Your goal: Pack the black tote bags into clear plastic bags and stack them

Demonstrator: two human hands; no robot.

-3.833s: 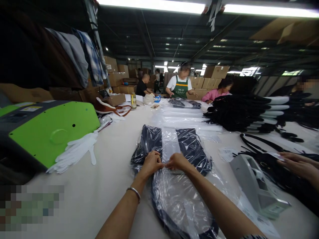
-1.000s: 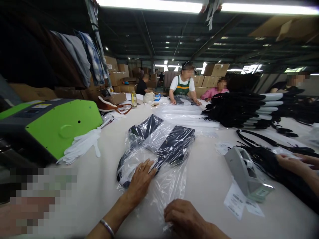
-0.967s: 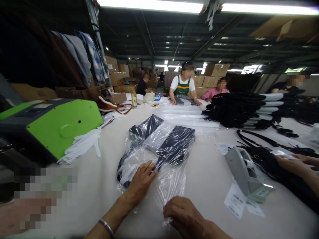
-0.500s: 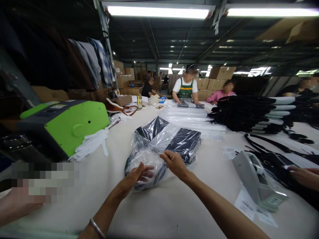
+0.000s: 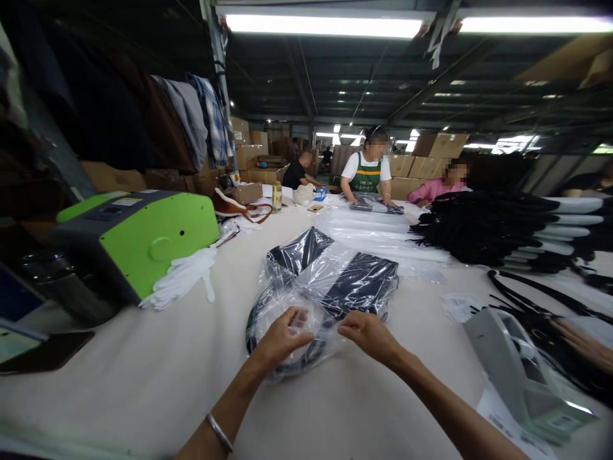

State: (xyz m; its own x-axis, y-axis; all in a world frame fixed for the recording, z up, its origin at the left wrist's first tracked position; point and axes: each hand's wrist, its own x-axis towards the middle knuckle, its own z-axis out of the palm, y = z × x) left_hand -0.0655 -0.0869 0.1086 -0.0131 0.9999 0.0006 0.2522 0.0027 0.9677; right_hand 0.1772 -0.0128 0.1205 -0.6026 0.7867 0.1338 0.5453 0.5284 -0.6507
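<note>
Drawn nearer me since earlier, my right hand [image 5: 370, 333] pinched clear film [image 5: 325, 271], my left hand [image 5: 281, 335] curved over it, thumb and fingers parted, dark bundle [image 5: 364, 285] inside, pale tabletop [image 5: 201, 364].

Left forearm [image 5: 234, 396] and right forearm [image 5: 443, 393] angled inward, left hand [image 5: 281, 337] loosely curved, thumb apart from fingers, right hand [image 5: 370, 336] pinched at fingertips.

Workshop — stacked cartons [image 5: 439, 145], worktable [image 5: 191, 370]

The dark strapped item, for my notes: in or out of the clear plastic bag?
In: the clear plastic bag lies wrinkled and glossy over the dark item.
</note>
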